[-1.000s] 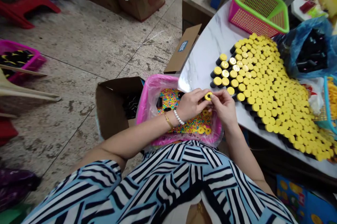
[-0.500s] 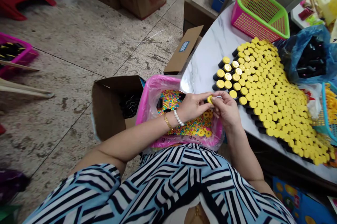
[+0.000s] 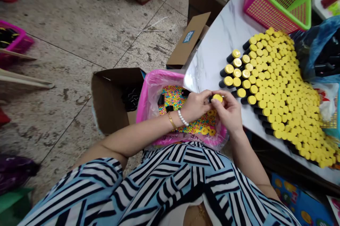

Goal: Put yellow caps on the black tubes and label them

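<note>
Above the right side of a pink tub (image 3: 140, 107), both hands meet on one small black tube with a round yellow cap (image 3: 218, 97). My left hand (image 3: 196, 106) has its fingers closed round the dark body, most of which is hidden. My right hand (image 3: 229, 111) pinches the yellow cap end between thumb and fingers. Inside the plastic-lined tub lie small multicoloured beads (image 3: 172, 95), several yellow caps (image 3: 208, 131) and a few short black tubes (image 3: 160, 99). Many yellow-capped black tubes (image 3: 281, 91) stand packed upright on the table to the right.
The white marbled table (image 3: 209, 61) has a curved edge beside the tub. A pink-green basket (image 3: 278, 6) and a blue plastic bag of black tubes (image 3: 321, 50) stand beyond the capped tubes. Left of the tub, an open cardboard box (image 3: 106, 102) holds black pieces. Purple bag (image 3: 17, 173) lies on the floor.
The yellow cap is turned so that its flat round top now faces up, and the right thumb has shifted to its lower edge. The whole view has moved slightly.
</note>
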Available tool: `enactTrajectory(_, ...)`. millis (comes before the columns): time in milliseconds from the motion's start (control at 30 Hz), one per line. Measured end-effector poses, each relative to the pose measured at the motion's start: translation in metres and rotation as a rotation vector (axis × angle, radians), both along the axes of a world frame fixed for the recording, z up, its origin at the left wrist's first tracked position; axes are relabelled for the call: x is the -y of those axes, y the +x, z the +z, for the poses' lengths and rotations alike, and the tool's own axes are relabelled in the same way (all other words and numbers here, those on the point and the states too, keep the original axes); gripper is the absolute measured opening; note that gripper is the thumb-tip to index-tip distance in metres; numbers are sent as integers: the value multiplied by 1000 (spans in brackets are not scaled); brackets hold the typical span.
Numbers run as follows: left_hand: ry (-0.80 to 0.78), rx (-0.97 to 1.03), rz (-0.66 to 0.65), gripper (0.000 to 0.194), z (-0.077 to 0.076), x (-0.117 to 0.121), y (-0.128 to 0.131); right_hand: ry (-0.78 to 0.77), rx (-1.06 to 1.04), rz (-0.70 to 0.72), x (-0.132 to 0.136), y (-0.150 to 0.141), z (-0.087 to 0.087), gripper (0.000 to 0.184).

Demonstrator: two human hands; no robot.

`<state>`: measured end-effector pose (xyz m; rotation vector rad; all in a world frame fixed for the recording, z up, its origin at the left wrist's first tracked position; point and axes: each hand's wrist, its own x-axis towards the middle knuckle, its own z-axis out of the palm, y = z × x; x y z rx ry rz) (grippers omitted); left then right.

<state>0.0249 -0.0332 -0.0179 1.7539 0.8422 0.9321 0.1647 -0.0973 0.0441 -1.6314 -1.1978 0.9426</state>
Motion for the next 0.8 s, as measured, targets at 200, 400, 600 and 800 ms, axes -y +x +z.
enactTrajectory(200, 98, -74, 40, 25, -3, 12, 0, 120, 414, 4, 2, -8, -5, 24)
enactTrajectory(400, 114, -121, 118, 33, -2, 10, -61, 317, 642, -108, -1, -2, -17, 32)
enactTrajectory(600, 39, -479, 122, 15, -19, -17, -110, 279, 927, -106, -14, 23, -32, 33)
enactTrajectory(800, 235, -934, -294, 31, -10, -8, -71, 443, 887, 63, 12, 21, -32, 34)
